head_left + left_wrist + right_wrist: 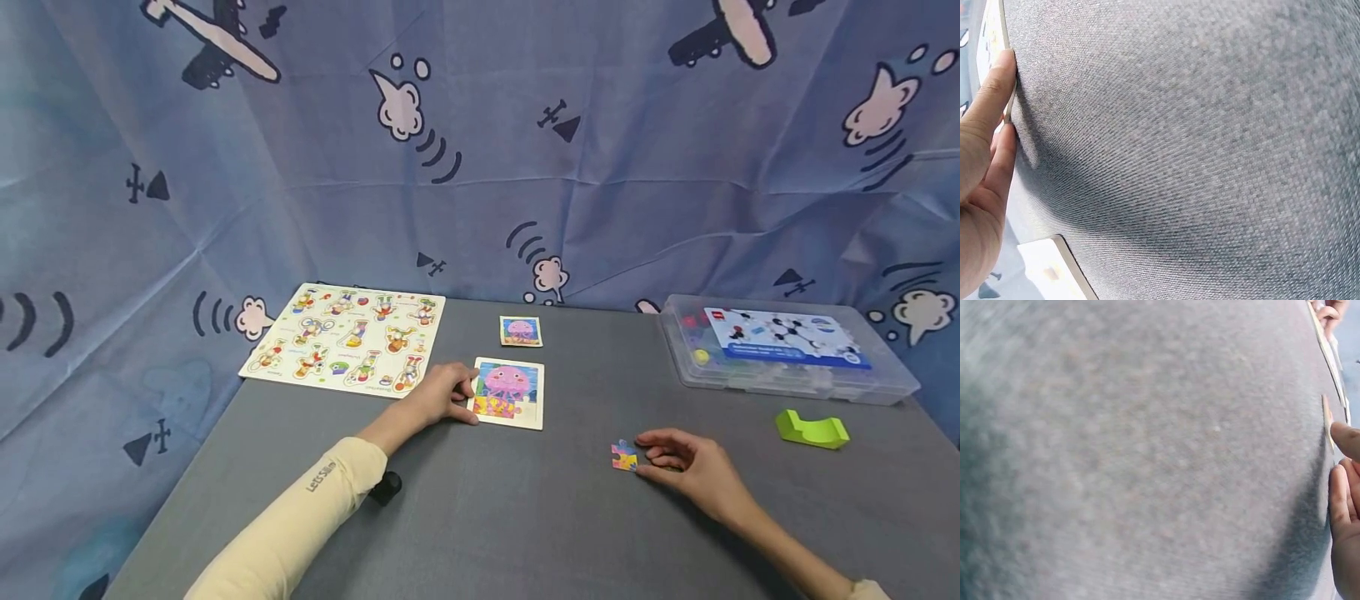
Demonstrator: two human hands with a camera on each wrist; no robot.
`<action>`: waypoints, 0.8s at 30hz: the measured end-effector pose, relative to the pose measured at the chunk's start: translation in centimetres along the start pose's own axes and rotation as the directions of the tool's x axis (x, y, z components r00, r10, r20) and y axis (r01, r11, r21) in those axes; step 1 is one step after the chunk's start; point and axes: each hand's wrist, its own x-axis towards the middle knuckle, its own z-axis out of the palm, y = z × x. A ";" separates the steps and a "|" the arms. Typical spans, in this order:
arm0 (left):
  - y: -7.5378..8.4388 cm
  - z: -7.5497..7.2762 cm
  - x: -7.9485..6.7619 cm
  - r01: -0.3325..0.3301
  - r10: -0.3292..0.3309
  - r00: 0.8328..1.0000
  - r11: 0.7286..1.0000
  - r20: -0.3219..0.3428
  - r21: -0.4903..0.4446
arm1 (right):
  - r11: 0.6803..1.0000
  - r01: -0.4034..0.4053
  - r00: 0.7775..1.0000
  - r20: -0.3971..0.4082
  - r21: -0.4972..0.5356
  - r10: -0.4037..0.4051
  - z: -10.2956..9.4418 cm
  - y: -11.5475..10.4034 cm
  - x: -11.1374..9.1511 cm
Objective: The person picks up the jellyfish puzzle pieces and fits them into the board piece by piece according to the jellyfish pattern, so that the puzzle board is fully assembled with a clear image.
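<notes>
A square jigsaw board [529, 413] with a pink jellyfish picture lies on the grey table, its lower right part bare wood. At its left edge my left hand [441, 395] rests, thumb and fingers spread against the side; the left wrist view shows those fingertips [1005, 59] at the board's thin edge. Farther right lies a loose jigsaw piece [624, 456] in blue, pink and yellow. My right hand [697, 471] is beside it, thumb and forefinger apart at its right side. In the right wrist view the piece [1327, 422] appears edge-on by a fingertip.
Behind the board lies a small jellyfish picture card [521, 331]. A large wooden figure puzzle [348, 337] is at the back left. At the right stand a clear plastic case [787, 350] and a green curved block [812, 430]. A patterned blue cloth [480, 167] hangs behind.
</notes>
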 end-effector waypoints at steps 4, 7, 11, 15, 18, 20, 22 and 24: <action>0.1 0.0 -0.1 0.009 -0.009 1.000 1.000 -0.008 -0.015 | 0.996 -0.040 0.999 -0.016 -0.075 0.039 0.4 -0.5 0.1; 0.2 -0.1 -0.1 0.009 -0.009 1.000 1.000 -0.013 -0.017 | 0.993 -0.026 0.999 -0.026 -0.113 0.023 0.6 -0.7 0.2; 0.3 -0.1 -0.1 -0.002 0.001 1.000 1.000 -0.014 -0.019 | 0.991 0.004 0.999 -0.035 -0.133 -0.009 0.8 -0.7 0.2; 0.4 0.0 0.0 -0.004 0.004 1.000 1.000 -0.013 -0.014 | 0.991 0.019 0.999 -0.033 -0.131 -0.023 0.8 -0.7 0.2; 0.3 0.0 0.0 0.001 -0.001 1.000 1.000 -0.011 -0.013 | 0.995 0.005 1.000 -0.012 -0.098 -0.006 0.6 -0.7 0.2; 0.2 0.0 0.0 0.007 -0.007 1.000 1.000 -0.006 -0.016 | 0.998 0.005 1.000 0.002 -0.067 -0.005 0.4 -0.7 0.3; 0.1 0.1 0.0 0.011 -0.011 1.000 1.000 -0.005 -0.019 | 0.999 0.005 1.000 0.013 -0.034 -0.005 0.2 -0.8 0.3; 0.1 0.1 0.0 0.018 -0.018 1.000 1.000 -0.002 -0.018 | 1.000 0.003 1.000 0.019 0.006 -0.003 -0.1 -0.8 0.4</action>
